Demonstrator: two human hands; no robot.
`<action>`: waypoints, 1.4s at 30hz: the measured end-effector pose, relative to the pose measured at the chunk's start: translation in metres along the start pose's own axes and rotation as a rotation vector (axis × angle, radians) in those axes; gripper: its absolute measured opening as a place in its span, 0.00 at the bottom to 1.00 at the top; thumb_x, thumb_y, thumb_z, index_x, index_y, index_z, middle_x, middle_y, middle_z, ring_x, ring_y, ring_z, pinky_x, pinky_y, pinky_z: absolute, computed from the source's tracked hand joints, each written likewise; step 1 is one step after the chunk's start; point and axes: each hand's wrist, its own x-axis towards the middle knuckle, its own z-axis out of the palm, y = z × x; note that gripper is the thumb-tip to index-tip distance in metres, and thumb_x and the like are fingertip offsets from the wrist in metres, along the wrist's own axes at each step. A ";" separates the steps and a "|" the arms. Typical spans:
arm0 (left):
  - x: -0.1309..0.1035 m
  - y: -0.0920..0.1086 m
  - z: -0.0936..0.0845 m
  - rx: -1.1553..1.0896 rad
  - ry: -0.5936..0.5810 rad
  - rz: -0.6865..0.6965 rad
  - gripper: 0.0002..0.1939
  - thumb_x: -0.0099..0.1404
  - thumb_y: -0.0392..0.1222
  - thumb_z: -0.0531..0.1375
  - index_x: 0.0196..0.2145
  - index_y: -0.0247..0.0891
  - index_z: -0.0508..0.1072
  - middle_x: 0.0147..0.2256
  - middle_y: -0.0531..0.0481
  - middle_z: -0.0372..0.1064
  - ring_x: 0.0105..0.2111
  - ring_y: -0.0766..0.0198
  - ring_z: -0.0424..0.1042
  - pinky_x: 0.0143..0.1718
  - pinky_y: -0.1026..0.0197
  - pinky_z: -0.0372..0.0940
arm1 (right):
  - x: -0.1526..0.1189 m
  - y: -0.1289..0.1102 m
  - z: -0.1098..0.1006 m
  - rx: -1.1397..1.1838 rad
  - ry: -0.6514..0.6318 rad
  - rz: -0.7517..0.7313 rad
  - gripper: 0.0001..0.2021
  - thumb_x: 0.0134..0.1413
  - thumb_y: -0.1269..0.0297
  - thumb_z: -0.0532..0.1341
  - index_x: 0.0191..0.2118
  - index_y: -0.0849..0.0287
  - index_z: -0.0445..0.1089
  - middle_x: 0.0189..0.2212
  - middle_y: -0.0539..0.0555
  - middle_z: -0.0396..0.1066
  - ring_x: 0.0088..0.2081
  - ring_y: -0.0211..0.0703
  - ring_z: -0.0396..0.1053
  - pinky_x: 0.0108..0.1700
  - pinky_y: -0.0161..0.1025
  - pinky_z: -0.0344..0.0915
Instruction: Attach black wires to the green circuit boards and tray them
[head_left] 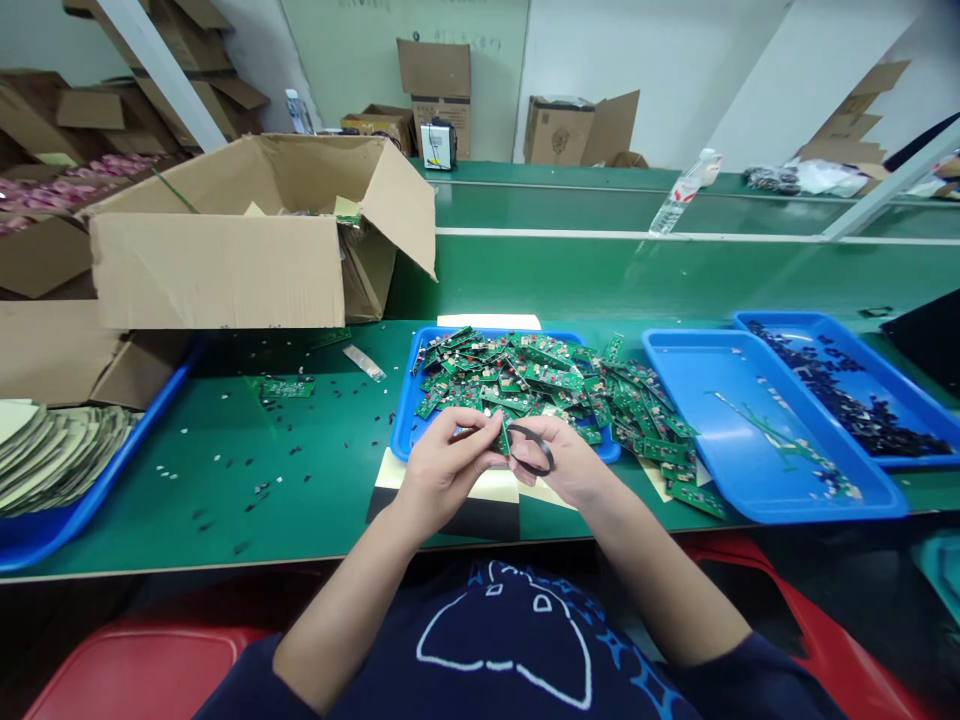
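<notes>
My left hand [450,458] pinches a small green circuit board [505,437] in front of the heaped tray. Close beside it, my right hand [559,462] is closed round a tool with black looped handles [541,448]; its working end is hidden at the board, so I cannot tell its exact kind. Both hands almost meet over the near edge of a blue tray [402,420]. That tray is piled with green circuit boards [517,375] carrying small red and white parts. More loose boards [656,420] spill over its right side onto the green table.
To the right are a blue tray [697,400] with a few scraps and another blue tray [787,320] of small black parts. A large open carton [217,270] stands at the back left, near stacked pale sheets [60,455]. A bottle [684,192] leans on the shelf behind.
</notes>
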 end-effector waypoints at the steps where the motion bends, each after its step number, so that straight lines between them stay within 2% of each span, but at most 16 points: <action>1: 0.000 0.001 0.001 -0.008 0.001 -0.012 0.19 0.63 0.38 0.57 0.53 0.43 0.67 0.36 0.46 0.67 0.36 0.64 0.69 0.33 0.64 0.69 | 0.000 -0.001 0.002 -0.045 0.022 -0.036 0.11 0.42 0.61 0.60 0.17 0.59 0.60 0.12 0.44 0.57 0.15 0.30 0.51 0.20 0.32 0.49; 4: -0.001 0.003 0.006 -0.059 0.058 -0.109 0.18 0.63 0.39 0.57 0.51 0.43 0.69 0.35 0.46 0.68 0.36 0.64 0.69 0.35 0.62 0.68 | 0.000 -0.001 0.006 -0.324 0.159 -0.158 0.09 0.42 0.66 0.56 0.17 0.58 0.58 0.13 0.44 0.55 0.17 0.31 0.52 0.21 0.32 0.50; 7: 0.000 0.001 0.004 -0.176 0.256 -0.308 0.16 0.65 0.39 0.55 0.50 0.44 0.70 0.34 0.48 0.68 0.33 0.66 0.70 0.34 0.63 0.68 | -0.001 0.002 0.001 -0.682 0.297 -0.239 0.08 0.40 0.72 0.55 0.16 0.58 0.58 0.15 0.45 0.56 0.20 0.33 0.53 0.24 0.33 0.52; 9: 0.002 -0.001 0.000 -0.285 0.387 -0.389 0.16 0.64 0.40 0.56 0.50 0.45 0.71 0.36 0.48 0.68 0.33 0.66 0.70 0.32 0.64 0.68 | -0.003 0.003 -0.007 -0.720 0.303 -0.262 0.07 0.43 0.72 0.55 0.19 0.59 0.62 0.18 0.47 0.60 0.22 0.34 0.57 0.26 0.34 0.56; 11: 0.004 -0.004 -0.003 -0.404 0.417 -0.418 0.15 0.63 0.41 0.57 0.48 0.45 0.72 0.38 0.48 0.68 0.33 0.66 0.71 0.33 0.62 0.68 | -0.006 0.002 -0.016 -0.569 0.292 -0.282 0.06 0.49 0.70 0.55 0.31 0.58 0.68 0.26 0.50 0.65 0.25 0.35 0.62 0.29 0.37 0.62; 12: 0.004 -0.004 -0.004 -0.459 0.399 -0.433 0.15 0.63 0.42 0.57 0.48 0.45 0.72 0.38 0.48 0.68 0.33 0.66 0.71 0.35 0.61 0.68 | -0.008 0.001 -0.018 -0.469 0.298 -0.301 0.11 0.51 0.68 0.54 0.41 0.56 0.67 0.31 0.51 0.67 0.25 0.35 0.63 0.31 0.38 0.64; 14: 0.004 -0.001 -0.001 -0.526 0.336 -0.481 0.15 0.63 0.43 0.57 0.48 0.44 0.72 0.38 0.47 0.69 0.33 0.65 0.71 0.38 0.60 0.69 | -0.011 -0.001 -0.019 -0.312 0.317 -0.338 0.25 0.53 0.67 0.55 0.58 0.49 0.53 0.41 0.54 0.66 0.26 0.35 0.66 0.33 0.41 0.67; 16: 0.003 0.003 0.004 -0.527 0.268 -0.516 0.16 0.62 0.43 0.58 0.48 0.43 0.72 0.37 0.46 0.70 0.34 0.64 0.71 0.37 0.60 0.69 | -0.013 -0.003 -0.012 -0.257 0.309 -0.351 0.36 0.52 0.68 0.57 0.63 0.43 0.39 0.50 0.57 0.63 0.28 0.36 0.67 0.33 0.41 0.69; 18: 0.001 0.008 0.010 -0.502 0.199 -0.522 0.16 0.61 0.43 0.59 0.47 0.42 0.73 0.36 0.46 0.71 0.34 0.63 0.71 0.35 0.61 0.69 | -0.014 -0.002 -0.002 -0.274 0.285 -0.350 0.40 0.50 0.68 0.59 0.63 0.40 0.35 0.54 0.57 0.60 0.30 0.36 0.67 0.31 0.40 0.69; 21: -0.001 0.012 0.017 -0.494 0.141 -0.502 0.14 0.59 0.42 0.61 0.43 0.42 0.75 0.35 0.46 0.72 0.35 0.63 0.71 0.34 0.62 0.69 | -0.013 0.003 0.010 -0.322 0.306 -0.398 0.38 0.51 0.68 0.59 0.63 0.43 0.38 0.48 0.55 0.66 0.28 0.36 0.66 0.29 0.38 0.68; 24: -0.003 0.013 0.022 -0.517 0.117 -0.509 0.12 0.59 0.42 0.61 0.42 0.41 0.76 0.35 0.46 0.71 0.34 0.63 0.71 0.31 0.63 0.69 | -0.014 0.006 0.013 -0.313 0.363 -0.413 0.35 0.52 0.68 0.58 0.63 0.47 0.40 0.41 0.54 0.70 0.29 0.37 0.66 0.29 0.37 0.68; 29: -0.002 0.014 0.032 -0.529 0.028 -0.568 0.11 0.58 0.43 0.62 0.38 0.39 0.77 0.34 0.45 0.70 0.35 0.62 0.70 0.29 0.63 0.69 | -0.022 0.010 0.004 -0.283 0.452 -0.395 0.33 0.51 0.70 0.58 0.61 0.50 0.46 0.38 0.54 0.70 0.30 0.38 0.67 0.31 0.38 0.69; 33: 0.000 0.019 0.046 -0.584 -0.120 -0.578 0.09 0.61 0.42 0.59 0.35 0.37 0.77 0.32 0.46 0.68 0.33 0.63 0.69 0.31 0.63 0.68 | -0.031 0.015 -0.007 -0.216 0.452 -0.299 0.32 0.50 0.69 0.58 0.60 0.50 0.47 0.30 0.50 0.70 0.25 0.36 0.65 0.24 0.35 0.67; 37: -0.002 0.021 0.057 -0.587 -0.252 -0.523 0.14 0.62 0.42 0.58 0.44 0.37 0.73 0.38 0.44 0.68 0.38 0.61 0.70 0.38 0.60 0.69 | -0.044 0.011 -0.032 -0.308 0.511 -0.264 0.34 0.49 0.69 0.58 0.61 0.52 0.45 0.26 0.47 0.68 0.23 0.36 0.64 0.23 0.34 0.65; 39: -0.003 0.015 0.054 -0.466 -0.266 -0.470 0.17 0.62 0.43 0.58 0.48 0.38 0.70 0.42 0.43 0.67 0.41 0.59 0.69 0.41 0.57 0.68 | -0.057 0.002 -0.058 -0.471 0.649 -0.267 0.34 0.48 0.69 0.58 0.61 0.54 0.45 0.27 0.49 0.68 0.24 0.37 0.64 0.24 0.35 0.63; 42: -0.004 -0.007 0.040 -0.083 -0.191 -0.459 0.13 0.63 0.43 0.55 0.44 0.37 0.71 0.39 0.43 0.68 0.41 0.57 0.69 0.43 0.54 0.66 | -0.082 -0.015 -0.113 -0.851 0.977 -0.243 0.35 0.45 0.68 0.58 0.62 0.55 0.48 0.28 0.52 0.68 0.24 0.39 0.64 0.27 0.38 0.61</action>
